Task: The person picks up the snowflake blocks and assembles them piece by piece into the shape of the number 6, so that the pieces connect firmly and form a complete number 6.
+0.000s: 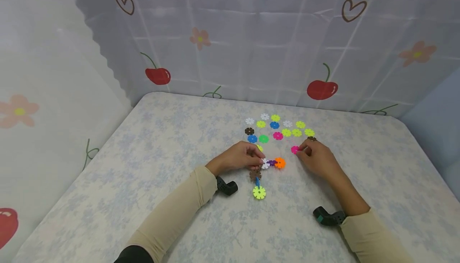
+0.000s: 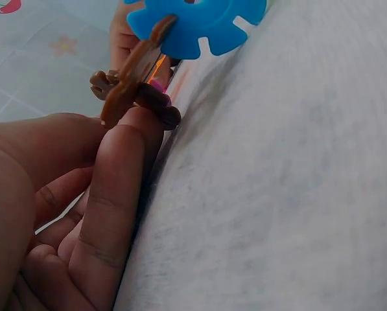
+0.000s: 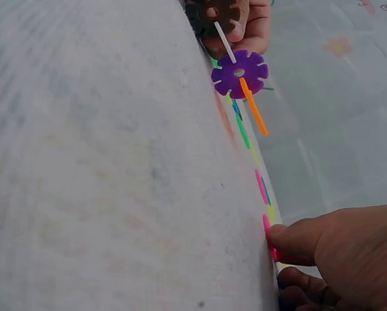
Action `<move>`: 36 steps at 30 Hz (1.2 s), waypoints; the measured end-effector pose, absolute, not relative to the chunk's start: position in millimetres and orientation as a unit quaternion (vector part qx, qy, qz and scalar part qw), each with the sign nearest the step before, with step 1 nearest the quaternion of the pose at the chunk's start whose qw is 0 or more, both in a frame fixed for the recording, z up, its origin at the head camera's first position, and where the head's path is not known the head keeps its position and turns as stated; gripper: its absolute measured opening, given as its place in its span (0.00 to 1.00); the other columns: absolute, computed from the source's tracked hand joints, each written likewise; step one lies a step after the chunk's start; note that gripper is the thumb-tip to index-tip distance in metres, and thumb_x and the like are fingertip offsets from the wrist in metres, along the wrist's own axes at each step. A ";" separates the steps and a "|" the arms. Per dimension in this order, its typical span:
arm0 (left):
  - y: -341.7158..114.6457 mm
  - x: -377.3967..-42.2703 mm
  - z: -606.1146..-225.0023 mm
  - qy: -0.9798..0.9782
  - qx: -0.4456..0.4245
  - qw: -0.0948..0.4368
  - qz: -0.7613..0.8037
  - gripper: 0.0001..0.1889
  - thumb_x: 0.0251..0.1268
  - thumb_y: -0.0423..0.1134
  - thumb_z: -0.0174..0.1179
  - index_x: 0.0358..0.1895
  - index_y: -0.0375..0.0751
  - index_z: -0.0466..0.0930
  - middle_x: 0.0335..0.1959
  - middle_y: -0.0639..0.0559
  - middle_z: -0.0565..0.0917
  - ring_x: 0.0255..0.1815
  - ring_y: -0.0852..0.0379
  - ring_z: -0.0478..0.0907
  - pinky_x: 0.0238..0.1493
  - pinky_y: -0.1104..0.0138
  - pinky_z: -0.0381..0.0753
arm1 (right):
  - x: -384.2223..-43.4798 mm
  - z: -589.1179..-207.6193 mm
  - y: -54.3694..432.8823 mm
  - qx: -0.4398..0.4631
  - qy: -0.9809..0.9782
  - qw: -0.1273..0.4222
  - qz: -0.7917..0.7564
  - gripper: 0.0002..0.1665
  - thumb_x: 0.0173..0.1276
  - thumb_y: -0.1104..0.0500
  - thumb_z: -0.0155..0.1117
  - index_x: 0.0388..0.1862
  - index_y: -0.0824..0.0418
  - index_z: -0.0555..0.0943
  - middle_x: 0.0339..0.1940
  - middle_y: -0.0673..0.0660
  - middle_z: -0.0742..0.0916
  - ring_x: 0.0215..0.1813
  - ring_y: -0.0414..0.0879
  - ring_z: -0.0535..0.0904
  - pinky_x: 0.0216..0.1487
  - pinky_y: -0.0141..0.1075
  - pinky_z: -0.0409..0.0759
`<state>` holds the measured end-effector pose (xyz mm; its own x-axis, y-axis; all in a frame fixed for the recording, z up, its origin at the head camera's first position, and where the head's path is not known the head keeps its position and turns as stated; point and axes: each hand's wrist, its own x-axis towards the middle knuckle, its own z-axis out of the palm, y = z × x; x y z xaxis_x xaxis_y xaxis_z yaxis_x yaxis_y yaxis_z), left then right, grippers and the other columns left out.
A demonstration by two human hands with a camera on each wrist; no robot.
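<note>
My left hand [image 1: 238, 157] pinches a chain of notched plastic snowflake discs slotted together. A white disc [image 1: 265, 163], a purple disc [image 3: 225, 76] and an orange disc [image 1: 280, 163] run to the right. Toward the near side come a brown disc [image 1: 255, 175], a blue disc [image 2: 199, 35] and a yellow-green disc [image 1: 259, 192]. In the left wrist view, thumb and fingertips meet at the brown part of the chain. On the right, my right hand [image 1: 320, 159] pinches a pink disc [image 1: 294, 149] at the tabletop. Its far part is hidden by the fingers.
Loose discs lie scattered beyond the hands, among them a green disc [image 1: 264, 139], another pink disc [image 1: 278, 135], a dark brown disc [image 1: 249, 131] and several yellow-green ones. A patterned cloth covers the table [image 1: 143, 151]. A printed curtain [image 1: 244, 55] hangs along its back edge.
</note>
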<state>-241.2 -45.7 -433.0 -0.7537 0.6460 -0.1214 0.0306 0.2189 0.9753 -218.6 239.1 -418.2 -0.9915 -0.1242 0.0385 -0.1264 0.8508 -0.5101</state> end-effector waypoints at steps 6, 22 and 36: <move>-44.4 -240.9 -432.1 0.733 0.231 0.264 0.583 0.07 0.71 0.30 0.64 0.47 0.34 0.85 0.35 0.44 0.87 0.31 0.55 0.82 0.39 0.64 0.84 | -215.8 -413.8 239.8 0.073 -0.958 -0.001 0.278 0.18 0.70 0.61 0.68 0.53 0.71 0.79 0.34 0.61 0.80 0.36 0.55 0.75 0.36 0.46 0.77; -44.9 -241.8 -429.6 0.741 0.217 0.259 0.580 0.09 0.71 0.30 0.63 0.51 0.35 0.83 0.37 0.44 0.86 0.31 0.54 0.82 0.40 0.62 0.85 | -208.8 -396.4 236.9 0.084 -0.927 -0.108 0.350 0.03 0.70 0.62 0.69 0.37 0.61 0.83 0.32 0.53 0.86 0.32 0.48 0.79 0.35 0.38 0.81; -45.3 -241.3 -428.9 0.758 0.279 0.255 0.531 0.16 0.74 0.30 0.58 0.60 0.44 0.84 0.45 0.55 0.86 0.26 0.56 0.76 0.34 0.67 0.77 | -202.6 -398.5 219.8 0.149 -0.925 -0.058 0.345 0.04 0.67 0.66 0.71 0.36 0.58 0.85 0.33 0.50 0.87 0.37 0.48 0.80 0.39 0.39 0.82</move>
